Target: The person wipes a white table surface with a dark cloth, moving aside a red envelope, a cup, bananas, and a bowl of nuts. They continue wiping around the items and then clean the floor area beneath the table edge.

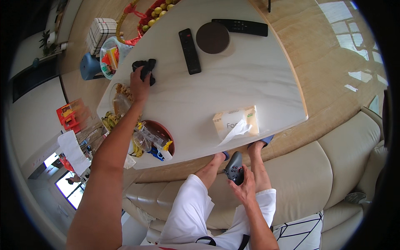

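My right hand (pixel 243 184) holds a dark grey game controller (pixel 235 168) by one grip, over my lap in front of the table. Its buttons and a thumbstick face up. Stretched far out over the table, my left hand (pixel 139 83) has its fingers on a crumpled black bundle (pixel 146 69), which looks like cloth. The bundle lies on the white marble-look tabletop (pixel 187 93), near its left edge. My fingers hide part of it.
Beyond lie a black remote (pixel 190 51), a round dark-lidded container (pixel 213 37) and a wider black remote (pixel 250 27). A tissue pack (pixel 237 122) sits at the near edge. Left are a red-brown bowl (pixel 170 137) of packages and bananas (pixel 109 120). Behind me is a beige sofa (pixel 290 178).
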Demonstrator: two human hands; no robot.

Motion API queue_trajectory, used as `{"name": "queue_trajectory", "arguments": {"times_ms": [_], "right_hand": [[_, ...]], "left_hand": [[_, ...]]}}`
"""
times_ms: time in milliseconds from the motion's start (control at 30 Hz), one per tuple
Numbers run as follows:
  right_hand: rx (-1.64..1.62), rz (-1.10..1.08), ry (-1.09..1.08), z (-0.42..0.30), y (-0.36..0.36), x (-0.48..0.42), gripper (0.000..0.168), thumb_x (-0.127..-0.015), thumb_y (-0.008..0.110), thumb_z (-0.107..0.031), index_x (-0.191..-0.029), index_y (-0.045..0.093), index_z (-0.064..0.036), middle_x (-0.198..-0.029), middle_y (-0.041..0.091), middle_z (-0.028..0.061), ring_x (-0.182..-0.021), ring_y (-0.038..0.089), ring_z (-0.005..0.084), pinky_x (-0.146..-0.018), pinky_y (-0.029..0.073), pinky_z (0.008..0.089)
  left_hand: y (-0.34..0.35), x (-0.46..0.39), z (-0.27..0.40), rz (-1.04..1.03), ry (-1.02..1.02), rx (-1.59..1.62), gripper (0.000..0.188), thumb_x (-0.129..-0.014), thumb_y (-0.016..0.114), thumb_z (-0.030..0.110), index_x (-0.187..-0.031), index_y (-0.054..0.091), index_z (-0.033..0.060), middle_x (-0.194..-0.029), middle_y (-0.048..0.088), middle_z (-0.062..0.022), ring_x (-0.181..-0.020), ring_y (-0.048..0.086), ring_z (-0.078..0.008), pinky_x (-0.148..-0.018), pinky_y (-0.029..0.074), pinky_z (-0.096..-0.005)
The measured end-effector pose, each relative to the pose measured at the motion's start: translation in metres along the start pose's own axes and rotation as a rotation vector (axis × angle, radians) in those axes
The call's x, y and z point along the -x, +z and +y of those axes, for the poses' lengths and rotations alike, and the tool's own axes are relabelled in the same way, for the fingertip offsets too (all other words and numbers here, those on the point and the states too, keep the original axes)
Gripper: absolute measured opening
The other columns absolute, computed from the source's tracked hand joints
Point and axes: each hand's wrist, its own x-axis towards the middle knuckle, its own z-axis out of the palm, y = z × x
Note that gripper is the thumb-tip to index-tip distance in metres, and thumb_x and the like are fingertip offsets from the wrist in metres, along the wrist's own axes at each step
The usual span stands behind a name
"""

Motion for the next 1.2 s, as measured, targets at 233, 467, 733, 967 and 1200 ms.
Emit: {"name": "queue_trajectory", "arguments": {"times_ms": [233,467,733,967,1200], "right_hand": [[0.026,-0.030,0.024,-0.001,-0.002,-0.001,0.078,-0.064,0.082,-0.021,-0.131,0.049,0.003,-0.115,0.059,0.0188,-0.107,0.057,0.0334,-0.094,0.048,0.0399],[0.129,-0.048,0.017,-0.002,0.003,-0.005,0.077,-0.065,0.081,-0.021,-0.131,0.048,0.003,-0.112,0.060,0.0179,-0.106,0.057,0.0326,-0.093,0.048,0.0399],[0.162,-0.039,0.014,0.005,0.016,-0.002,0.079,-0.066,0.081,-0.024,-0.131,0.047,0.005,-0.112,0.059,0.0201,-0.104,0.059,0.0309,-0.091,0.049,0.0391],[0.103,-0.030,0.006,-0.001,0.014,-0.003,0.076,-0.068,0.079,-0.022,-0.133,0.047,0.002,-0.109,0.059,0.0189,-0.101,0.058,0.0333,-0.090,0.049,0.0400],[0.079,-0.046,0.033,-0.006,0.013,-0.002,0.078,-0.068,0.080,-0.022,-0.134,0.046,0.002,-0.113,0.058,0.0199,-0.103,0.059,0.0327,-0.091,0.049,0.0394]], "left_hand": [[0.045,-0.082,0.010,0.260,0.329,0.024,0.036,-0.082,0.068,0.011,-0.118,0.063,0.0066,-0.110,0.061,-0.0194,-0.106,0.056,-0.0401,-0.094,0.044,-0.0464],[0.075,-0.135,0.062,0.386,0.298,-0.066,0.035,-0.086,0.066,0.018,-0.120,0.062,0.0101,-0.111,0.059,-0.0180,-0.107,0.054,-0.0382,-0.091,0.045,-0.0464],[0.022,-0.073,-0.015,0.126,0.125,-0.202,0.037,-0.082,0.061,0.006,-0.118,0.056,0.0098,-0.107,0.057,-0.0194,-0.102,0.055,-0.0414,-0.089,0.045,-0.0502],[-0.005,-0.101,-0.120,-0.002,-0.317,-0.382,0.040,-0.082,0.064,0.017,-0.121,0.062,0.0059,-0.115,0.065,-0.0216,-0.106,0.061,-0.0407,-0.093,0.047,-0.0462],[0.021,-0.071,-0.067,0.174,-0.248,-0.186,0.037,-0.079,0.061,0.011,-0.115,0.063,0.0061,-0.105,0.059,-0.0240,-0.101,0.058,-0.0431,-0.092,0.046,-0.0491]]}}
